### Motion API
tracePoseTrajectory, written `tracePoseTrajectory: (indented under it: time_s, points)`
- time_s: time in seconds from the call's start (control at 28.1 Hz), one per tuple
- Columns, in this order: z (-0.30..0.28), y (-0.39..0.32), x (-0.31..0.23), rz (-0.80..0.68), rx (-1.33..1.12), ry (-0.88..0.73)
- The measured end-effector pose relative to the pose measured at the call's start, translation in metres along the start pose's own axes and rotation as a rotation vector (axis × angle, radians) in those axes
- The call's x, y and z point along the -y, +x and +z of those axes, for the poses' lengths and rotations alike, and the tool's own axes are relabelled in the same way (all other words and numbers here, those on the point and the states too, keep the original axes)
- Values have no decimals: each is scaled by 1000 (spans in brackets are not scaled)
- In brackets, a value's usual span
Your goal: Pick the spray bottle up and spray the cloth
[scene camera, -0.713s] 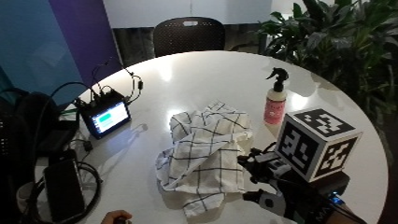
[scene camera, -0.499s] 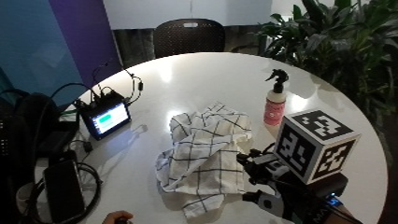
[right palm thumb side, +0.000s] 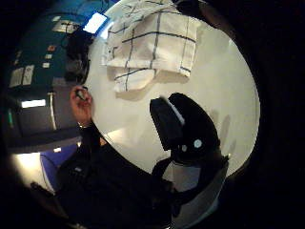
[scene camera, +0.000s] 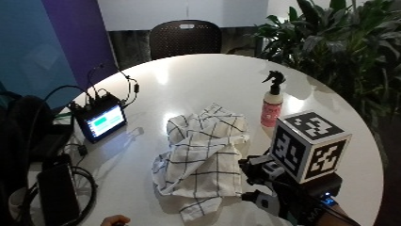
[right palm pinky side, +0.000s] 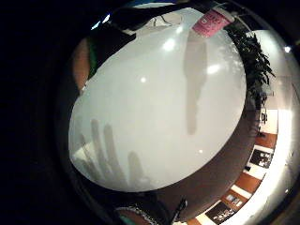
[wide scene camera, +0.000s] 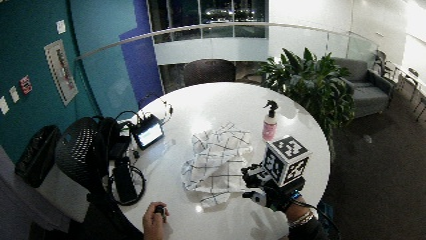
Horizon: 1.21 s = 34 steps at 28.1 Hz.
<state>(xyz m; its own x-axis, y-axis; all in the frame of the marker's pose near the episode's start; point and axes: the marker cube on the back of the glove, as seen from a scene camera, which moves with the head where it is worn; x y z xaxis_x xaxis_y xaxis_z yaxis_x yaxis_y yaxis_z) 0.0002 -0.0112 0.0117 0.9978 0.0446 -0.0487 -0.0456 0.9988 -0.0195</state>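
Low at the frame's right, my gloved hand had edged forward beside the cloth, finger state unclear, the spray bottle ungrasped.

You're in an office meeting room, round white table, mesh chair at its 12 o'clock, big potted plant at 2 o'clock, grey sofa beyond, posters on teal wall.

The hands' gloved fingers are too dark to tell apart.
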Motion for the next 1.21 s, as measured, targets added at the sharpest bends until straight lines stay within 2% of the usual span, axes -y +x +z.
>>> tracePoseTrajectory:
  time_s: [0.43, 0.75, 1.21]
  points:
    - [-13, 31, 18, 103, 39, 74]
    - [-51, 67, 61, 249, 48, 303]
    - [-72, 113, 108, 485, 99, 325]
